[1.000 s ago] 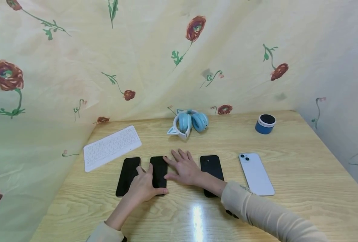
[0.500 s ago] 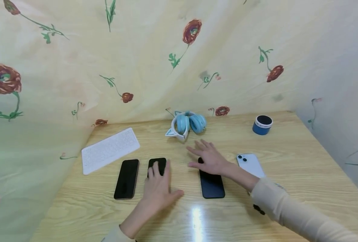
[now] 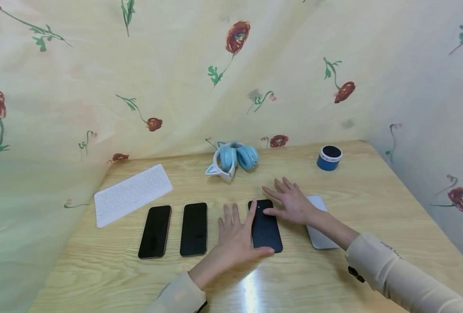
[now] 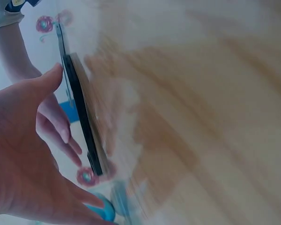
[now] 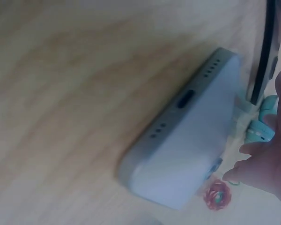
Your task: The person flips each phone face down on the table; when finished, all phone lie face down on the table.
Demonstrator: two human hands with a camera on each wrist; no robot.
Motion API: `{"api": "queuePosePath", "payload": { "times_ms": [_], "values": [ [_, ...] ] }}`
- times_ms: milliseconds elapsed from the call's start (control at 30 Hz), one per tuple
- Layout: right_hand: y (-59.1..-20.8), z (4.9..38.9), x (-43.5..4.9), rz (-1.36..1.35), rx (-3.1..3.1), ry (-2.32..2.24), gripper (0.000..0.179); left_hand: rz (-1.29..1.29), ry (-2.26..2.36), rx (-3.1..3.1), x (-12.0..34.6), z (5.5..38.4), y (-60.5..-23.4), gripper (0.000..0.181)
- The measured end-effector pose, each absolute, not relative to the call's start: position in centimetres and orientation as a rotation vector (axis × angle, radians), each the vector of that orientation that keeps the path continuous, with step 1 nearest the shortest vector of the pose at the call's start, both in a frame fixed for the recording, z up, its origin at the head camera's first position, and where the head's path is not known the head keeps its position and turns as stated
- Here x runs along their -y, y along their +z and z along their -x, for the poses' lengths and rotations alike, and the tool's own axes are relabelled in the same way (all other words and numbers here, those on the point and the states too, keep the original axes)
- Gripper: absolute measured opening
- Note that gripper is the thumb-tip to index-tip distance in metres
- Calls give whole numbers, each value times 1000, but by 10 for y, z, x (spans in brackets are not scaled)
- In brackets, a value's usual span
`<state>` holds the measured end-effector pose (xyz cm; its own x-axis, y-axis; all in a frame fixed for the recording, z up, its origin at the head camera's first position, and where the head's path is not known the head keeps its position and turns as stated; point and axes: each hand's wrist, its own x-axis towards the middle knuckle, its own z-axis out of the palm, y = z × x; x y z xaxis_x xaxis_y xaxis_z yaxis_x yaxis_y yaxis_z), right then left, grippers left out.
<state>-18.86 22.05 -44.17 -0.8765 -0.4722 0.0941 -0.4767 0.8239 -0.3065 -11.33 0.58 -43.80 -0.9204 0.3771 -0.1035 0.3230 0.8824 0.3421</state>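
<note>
A dark blue smartphone [image 3: 266, 234] lies flat on the table, its camera end away from me. My left hand [image 3: 233, 241] is spread at its left side, forefinger at the top left corner and thumb by the bottom edge; whether they touch it I cannot tell. Over its upper right side is my right hand [image 3: 294, 208], fingers spread and holding nothing. Beneath the right wrist lies a white smartphone [image 3: 319, 239], its camera end hidden in the head view; the right wrist view shows its port end [image 5: 185, 98]. Two black smartphones [image 3: 155, 232] lie side by side on the left.
A white keyboard [image 3: 133, 195] lies slanted at the back left. Blue and white cat-ear headphones [image 3: 231, 160] rest at the back middle. At the back right stands a small blue and white cylindrical speaker [image 3: 329, 158]. A flowered cloth [image 3: 176, 78] hangs behind the wooden table.
My left hand has moved right, off the second black smartphone to the dark blue one. My right hand has also shifted right, its forearm now over the white smartphone. The view has shifted slightly.
</note>
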Motion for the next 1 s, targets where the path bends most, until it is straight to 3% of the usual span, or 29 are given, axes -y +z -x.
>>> {"api": "queuePosePath", "payload": {
  "times_ms": [333, 667, 1000],
  "values": [
    [-448, 179, -232, -804, 2971, 486, 53, -515, 288, -2802, -28, 114, -437, 119],
    [-449, 172, -249, -967, 2901, 516, 54, -499, 211, -2812, -40, 111, -433, 119],
    [-455, 172, -254, -1002, 2901, 528, 60, -416, -158, -2906, -62, 110, -437, 125]
  ]
}}
